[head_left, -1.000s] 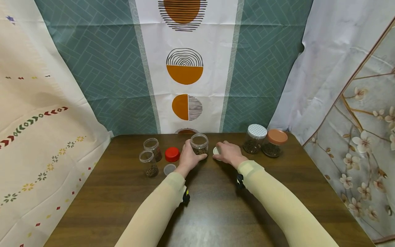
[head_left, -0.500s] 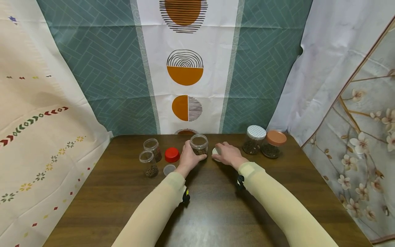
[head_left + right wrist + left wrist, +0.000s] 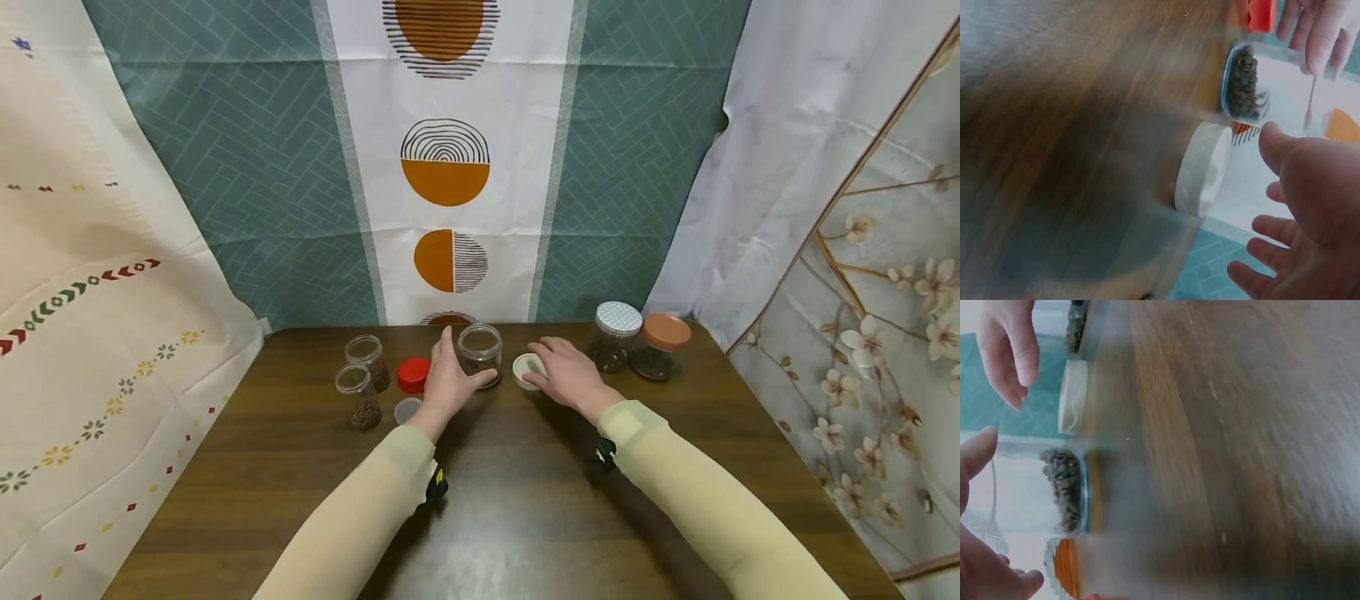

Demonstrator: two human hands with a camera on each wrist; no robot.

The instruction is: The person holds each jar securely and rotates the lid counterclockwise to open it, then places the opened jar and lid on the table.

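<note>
A clear uncapped jar with small brown pieces in its bottom stands upright near the table's back edge. My left hand is spread at the jar's left and near side, thumb apart from the fingers; the left wrist view shows them loose about the jar, though contact is unclear. To the right, a white lid lies on the table. My right hand hovers beside and partly over it, fingers spread. In the right wrist view a gap separates the lid from that hand.
Left of my hands stand two uncapped jars, one farther back and one nearer, with a red lid and a translucent lid alongside. At right are a jar with a patterned lid and an orange-lidded jar.
My left hand's fingers have straightened and eased off the jar. My right hand has drawn slightly right and away from the white lid, which shows more fully now.
</note>
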